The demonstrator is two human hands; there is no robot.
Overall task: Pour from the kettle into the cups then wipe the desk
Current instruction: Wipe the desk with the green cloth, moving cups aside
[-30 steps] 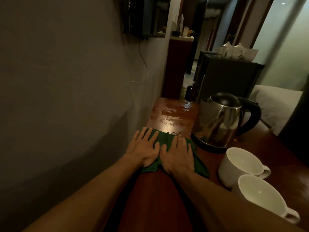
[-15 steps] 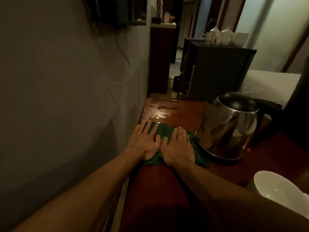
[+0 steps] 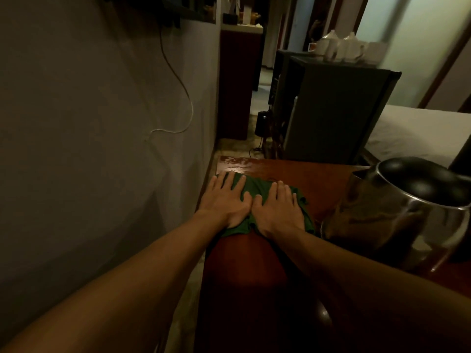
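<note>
A green cloth [image 3: 254,189] lies flat on the dark red wooden desk [image 3: 254,263], near its far left corner. My left hand [image 3: 224,200] and my right hand [image 3: 276,207] press on the cloth side by side, fingers straight and spread. Just beyond the cloth a wet, shiny patch [image 3: 237,163] shows on the desk's far edge. The steel kettle [image 3: 397,210] with its black lid stands on the desk to the right of my right hand. The cups are out of view.
A grey wall [image 3: 89,123] runs close along the desk's left side, with a white cable hanging on it. Past the desk's far end stand a dark cabinet [image 3: 331,110] carrying white crockery and a bed [image 3: 420,133] at the right.
Both hands have slid the cloth farther away along the desk toward the wet patch. The view has swung left, so the two white cups have dropped out of sight.
</note>
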